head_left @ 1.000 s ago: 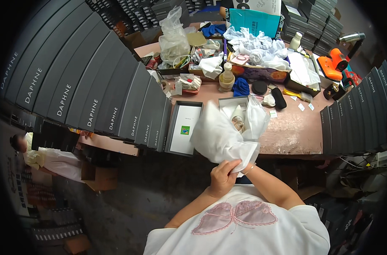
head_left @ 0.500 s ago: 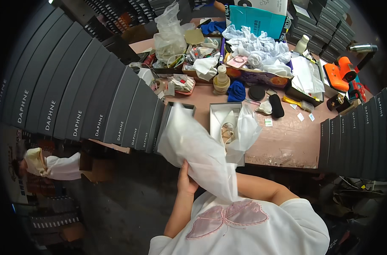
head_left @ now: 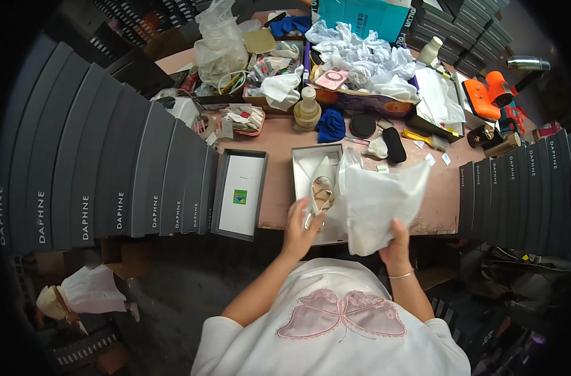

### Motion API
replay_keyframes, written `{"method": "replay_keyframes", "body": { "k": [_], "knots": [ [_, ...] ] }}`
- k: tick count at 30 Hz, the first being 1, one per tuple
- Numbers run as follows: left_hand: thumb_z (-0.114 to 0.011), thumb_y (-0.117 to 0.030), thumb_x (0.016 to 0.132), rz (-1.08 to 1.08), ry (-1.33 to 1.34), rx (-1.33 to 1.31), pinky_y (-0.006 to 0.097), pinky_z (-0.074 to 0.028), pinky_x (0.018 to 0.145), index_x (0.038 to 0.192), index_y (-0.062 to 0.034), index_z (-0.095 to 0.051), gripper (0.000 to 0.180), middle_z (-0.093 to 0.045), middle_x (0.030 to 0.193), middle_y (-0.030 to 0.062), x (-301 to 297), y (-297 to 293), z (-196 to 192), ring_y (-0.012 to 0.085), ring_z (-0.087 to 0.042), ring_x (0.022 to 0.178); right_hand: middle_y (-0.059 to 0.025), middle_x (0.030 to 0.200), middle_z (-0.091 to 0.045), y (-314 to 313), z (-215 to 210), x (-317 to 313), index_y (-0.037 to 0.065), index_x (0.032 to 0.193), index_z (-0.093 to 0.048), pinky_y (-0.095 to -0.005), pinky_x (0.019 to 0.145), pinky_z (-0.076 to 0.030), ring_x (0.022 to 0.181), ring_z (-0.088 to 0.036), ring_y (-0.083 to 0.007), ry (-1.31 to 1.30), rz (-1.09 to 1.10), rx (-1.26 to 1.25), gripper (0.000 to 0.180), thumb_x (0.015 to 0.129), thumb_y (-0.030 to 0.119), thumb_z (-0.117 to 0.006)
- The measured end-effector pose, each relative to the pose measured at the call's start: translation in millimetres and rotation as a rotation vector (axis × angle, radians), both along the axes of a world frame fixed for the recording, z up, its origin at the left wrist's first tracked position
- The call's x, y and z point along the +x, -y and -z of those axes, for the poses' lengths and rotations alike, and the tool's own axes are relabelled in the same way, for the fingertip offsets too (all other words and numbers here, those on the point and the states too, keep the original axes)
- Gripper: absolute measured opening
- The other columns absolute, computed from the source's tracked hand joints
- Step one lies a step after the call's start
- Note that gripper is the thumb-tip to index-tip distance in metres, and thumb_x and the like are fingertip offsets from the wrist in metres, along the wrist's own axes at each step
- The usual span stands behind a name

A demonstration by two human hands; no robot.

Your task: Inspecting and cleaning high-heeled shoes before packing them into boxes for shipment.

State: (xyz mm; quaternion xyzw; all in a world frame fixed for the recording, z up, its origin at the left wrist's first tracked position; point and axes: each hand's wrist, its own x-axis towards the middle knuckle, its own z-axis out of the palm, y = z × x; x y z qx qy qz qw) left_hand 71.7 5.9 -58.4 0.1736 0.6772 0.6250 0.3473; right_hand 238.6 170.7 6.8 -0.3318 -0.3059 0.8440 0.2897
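A pale, pointed strappy shoe (head_left: 322, 188) lies in an open shoe box (head_left: 303, 158) at the table's near edge. My left hand (head_left: 300, 233) has its fingers closed at the heel end of this shoe. My right hand (head_left: 396, 245) pinches the lower edge of a thin white wrapping sheet (head_left: 385, 200), with the thumb up on it. The sheet spreads over the box's right side and hides that part; more white wrapping bunches beside the shoe. Left of the box rests the grey box lid (head_left: 240, 194), its pale inside facing up.
Grey shoe boxes (head_left: 97, 156) stand in a long row at left, others (head_left: 523, 188) at right. Behind are a carton of crumpled paper (head_left: 367, 69), a squat bottle (head_left: 307, 109), a blue cloth (head_left: 331, 125), a yellow brush (head_left: 423, 139) and an orange device (head_left: 486, 97).
The wrapping sheet has passed from my left hand on the left to my right hand on the right. My left hand has come to the shoe, and the lid is uncovered.
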Motion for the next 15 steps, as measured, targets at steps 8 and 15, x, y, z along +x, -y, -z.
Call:
{"method": "replay_keyframes", "body": {
  "k": [8, 15],
  "knots": [
    [-0.073, -0.012, 0.068, 0.136, 0.025, -0.345, 0.036, -0.044, 0.095, 0.139, 0.0021, -0.028, 0.086, -0.052, 0.123, 0.019, -20.2, -42.8, 88.4, 0.0298, -0.054, 0.113, -0.0124, 0.132, -0.045, -13.1, -13.0, 55.9, 0.001, 0.14, -0.028, -0.0393, 0.1, -0.041, 0.12, -0.047, -0.0256, 0.149, 0.207, 0.348, 0.077, 0.079, 0.028, -0.066],
    [-0.074, -0.009, 0.076, 0.019, 0.476, 0.409, 0.032, -0.048, 0.086, 0.129, -0.0048, -0.046, 0.06, -0.058, 0.114, 0.004, -82.6, -8.8, -55.5, 0.0175, -0.058, 0.103, -0.0121, 0.127, -0.051, -11.9, -9.4, 31.7, -0.001, 0.137, -0.033, -0.0352, 0.096, -0.043, 0.111, -0.053, -0.0232, 0.035, -0.029, 0.338, 0.078, 0.074, 0.02, -0.073]
  ]
}}
